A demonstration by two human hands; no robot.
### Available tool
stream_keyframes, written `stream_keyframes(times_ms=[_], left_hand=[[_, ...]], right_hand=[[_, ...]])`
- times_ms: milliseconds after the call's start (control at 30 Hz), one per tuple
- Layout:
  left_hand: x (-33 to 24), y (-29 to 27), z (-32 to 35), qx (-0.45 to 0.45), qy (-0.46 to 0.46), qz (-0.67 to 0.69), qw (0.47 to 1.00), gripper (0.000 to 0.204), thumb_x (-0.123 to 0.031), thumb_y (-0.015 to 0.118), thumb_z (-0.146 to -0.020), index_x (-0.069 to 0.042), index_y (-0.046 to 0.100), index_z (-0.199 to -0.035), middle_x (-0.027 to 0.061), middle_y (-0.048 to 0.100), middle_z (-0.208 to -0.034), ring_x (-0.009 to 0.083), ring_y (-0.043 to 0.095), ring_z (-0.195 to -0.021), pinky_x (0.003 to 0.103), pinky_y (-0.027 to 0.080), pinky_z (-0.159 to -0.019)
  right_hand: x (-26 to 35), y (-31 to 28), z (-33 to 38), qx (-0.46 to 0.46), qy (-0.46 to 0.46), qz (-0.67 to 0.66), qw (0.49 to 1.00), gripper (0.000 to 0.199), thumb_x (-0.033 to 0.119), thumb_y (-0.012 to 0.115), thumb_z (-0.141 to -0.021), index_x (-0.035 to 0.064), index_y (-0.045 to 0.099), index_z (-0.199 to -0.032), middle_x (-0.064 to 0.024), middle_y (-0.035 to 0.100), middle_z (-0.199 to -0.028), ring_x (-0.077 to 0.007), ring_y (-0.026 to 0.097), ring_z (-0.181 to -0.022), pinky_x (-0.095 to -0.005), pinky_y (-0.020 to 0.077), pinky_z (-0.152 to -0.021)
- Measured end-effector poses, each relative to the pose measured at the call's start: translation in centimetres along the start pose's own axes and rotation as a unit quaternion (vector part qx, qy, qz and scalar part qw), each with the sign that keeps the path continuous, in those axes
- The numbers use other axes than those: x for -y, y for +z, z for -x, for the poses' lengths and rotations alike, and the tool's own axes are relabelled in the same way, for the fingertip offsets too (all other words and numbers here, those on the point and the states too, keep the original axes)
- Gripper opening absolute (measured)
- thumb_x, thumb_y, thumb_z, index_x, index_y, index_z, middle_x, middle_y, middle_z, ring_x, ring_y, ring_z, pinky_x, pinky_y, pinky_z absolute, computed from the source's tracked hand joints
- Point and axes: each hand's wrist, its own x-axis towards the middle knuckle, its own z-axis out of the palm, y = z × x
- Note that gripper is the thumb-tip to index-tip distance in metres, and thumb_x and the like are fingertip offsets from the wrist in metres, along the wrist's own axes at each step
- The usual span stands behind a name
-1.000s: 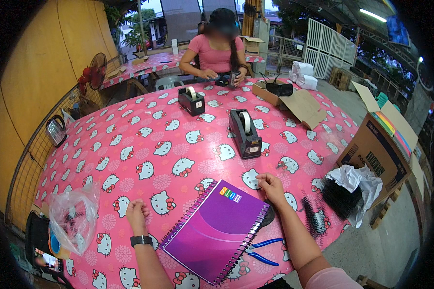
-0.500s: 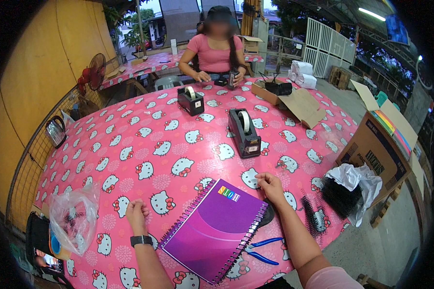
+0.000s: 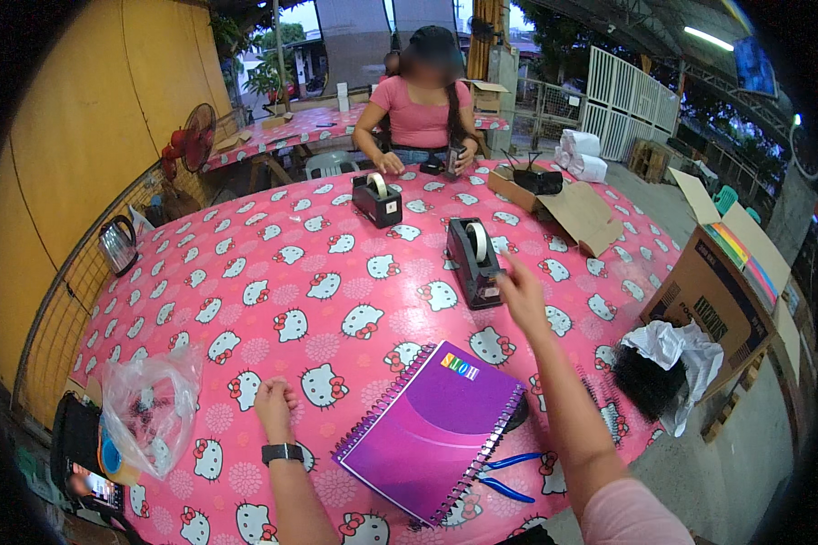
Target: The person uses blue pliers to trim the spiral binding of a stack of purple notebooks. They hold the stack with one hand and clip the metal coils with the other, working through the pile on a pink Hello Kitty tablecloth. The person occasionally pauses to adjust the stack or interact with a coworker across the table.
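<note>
Dispenser (image 3: pixel 468 272) beside right hand (image 3: pixel 523 295), contact unclear; notebook (image 3: pixel 432 431) part-hides dark object (image 3: pixel 519 415).

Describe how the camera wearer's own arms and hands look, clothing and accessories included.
Both the left hand and the right hand are ungloved. A dark, fairly wide wristband circles the left wrist; whether it carries a watch face is unclear. The right wrist has nothing on it. A plain pale pink sleeve covers the upper right arm, leaving the forearm bare. No left sleeve shows.

Open-sided, roofed workshop — pink table (image 3: pixel 386 304), tape dispensers (image 3: pixel 469 272), cardboard box (image 3: pixel 711 289), metal gate (image 3: pixel 629 95), concrete floor (image 3: pixel 691 480)
</note>
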Motion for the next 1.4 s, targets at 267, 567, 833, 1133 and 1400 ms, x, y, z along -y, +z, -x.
stream_keyframes(times_ms=[267,567,833,1133,1400], left_hand=[[0.6,0.3,-0.6,0.000,-0.013,0.023,1.000,0.005,-0.008,0.053,-0.083,-0.004,0.052,-0.086,0.0035,0.054,-0.068,0.0087,0.049,-0.051,0.020,0.042,-0.042],[-0.2,-0.2,0.0,-0.019,-0.027,0.030,0.999,0.006,-0.008,0.052,-0.083,-0.004,0.053,-0.086,0.0036,0.055,-0.068,0.0090,0.051,-0.049,0.020,0.043,-0.042],[-0.5,0.0,0.7,-0.015,-0.021,-0.001,1.000,0.006,-0.010,0.053,-0.084,-0.005,0.053,-0.085,0.0032,0.056,-0.069,0.0080,0.051,-0.051,0.020,0.044,-0.046],[-0.7,0.5,0.7,-0.010,-0.022,-0.005,1.000,0.008,-0.010,0.052,-0.083,-0.004,0.054,-0.088,0.0034,0.058,-0.070,0.0080,0.052,-0.052,0.019,0.045,-0.047],[-0.9,0.9,0.9,-0.019,-0.020,0.002,1.000,0.007,-0.007,0.053,-0.082,-0.003,0.054,-0.086,0.0030,0.056,-0.069,0.0075,0.050,-0.050,0.019,0.043,-0.045]], right_hand=[[0.9,6.7,-16.3,0.144,0.076,0.447,0.879,0.069,0.020,0.054,-0.078,0.0092,0.025,-0.140,-0.0204,0.057,-0.115,-0.0332,0.057,-0.105,-0.0425,0.0459,-0.086],[-0.5,10.0,-20.3,0.121,0.146,0.475,0.859,0.061,0.020,0.049,-0.082,0.0159,0.029,-0.139,-0.0138,0.055,-0.122,-0.0302,0.055,-0.110,-0.0541,0.0367,-0.091],[-3.1,11.5,-22.2,0.107,0.143,0.477,0.861,0.054,0.016,0.037,-0.087,0.0154,0.026,-0.140,-0.0131,0.055,-0.122,-0.0309,0.055,-0.109,-0.0598,0.0302,-0.093],[-3.5,11.8,-22.8,0.108,0.169,0.470,0.860,0.062,0.014,0.043,-0.084,0.0190,0.022,-0.142,-0.0125,0.053,-0.125,-0.0307,0.053,-0.112,-0.0601,0.0282,-0.095],[-4.1,11.1,-23.0,0.074,0.150,0.476,0.863,0.058,0.015,0.041,-0.085,0.0185,0.026,-0.140,-0.0125,0.056,-0.121,-0.0295,0.056,-0.108,-0.0600,0.0303,-0.088]])
